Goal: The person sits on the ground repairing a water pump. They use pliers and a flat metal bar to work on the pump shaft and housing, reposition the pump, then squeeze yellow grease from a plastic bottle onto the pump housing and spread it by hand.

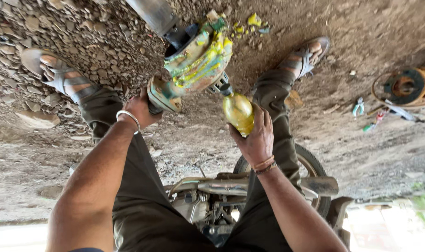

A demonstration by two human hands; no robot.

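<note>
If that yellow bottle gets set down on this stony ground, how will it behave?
The yellow bottle, held by the right hand, looks rounded and smooth, so it would probably roll or tip among the loose stones. Its glossy surface suggests it may be slippery. It seems to hold liquid, so likely fairly heavy for its size. The left hand steadies the paint-smeared metal part.

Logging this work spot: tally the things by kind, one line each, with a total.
Hands: 2, left hand, right hand
Yellow oil bottle: 1
Paint-smeared metal housing: 1
Sandals: 2
Motorcycle: 1
Round rusty disc: 1
Pliers: 1
Total: 9
</note>
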